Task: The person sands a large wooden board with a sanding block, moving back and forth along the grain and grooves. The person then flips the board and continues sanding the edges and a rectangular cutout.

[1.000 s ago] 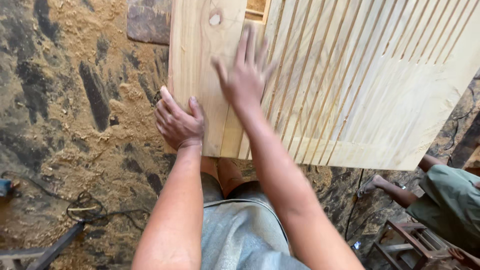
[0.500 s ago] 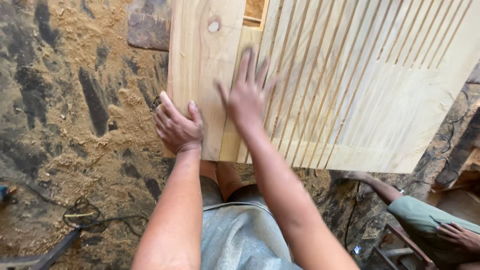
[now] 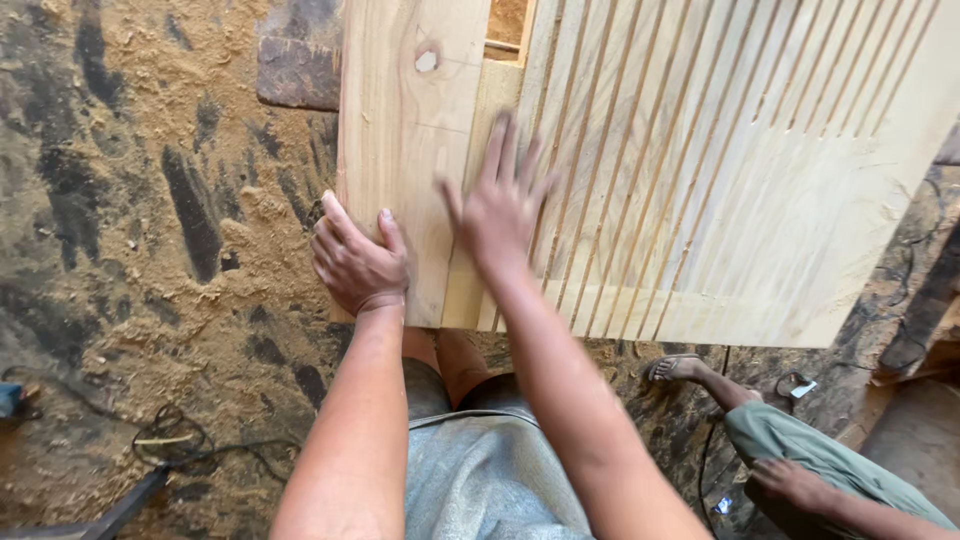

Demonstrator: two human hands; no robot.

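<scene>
Slatted wooden panel (image 3: 700, 180) lies over the sawdust floor (image 3: 130, 200), left hand (image 3: 358, 262) curled gripping its near edge, right hand (image 3: 500, 205) spread flat on the slats; steady, even pressure seems best.

- The right hand (image 3: 497, 215) has slid a little nearer and to the left across the slatted panel (image 3: 720, 180), its fingers now spread.
- At the near right, the other person's sandalled foot (image 3: 680, 368) and green-trousered leg (image 3: 810, 455) have come further into view.
</scene>
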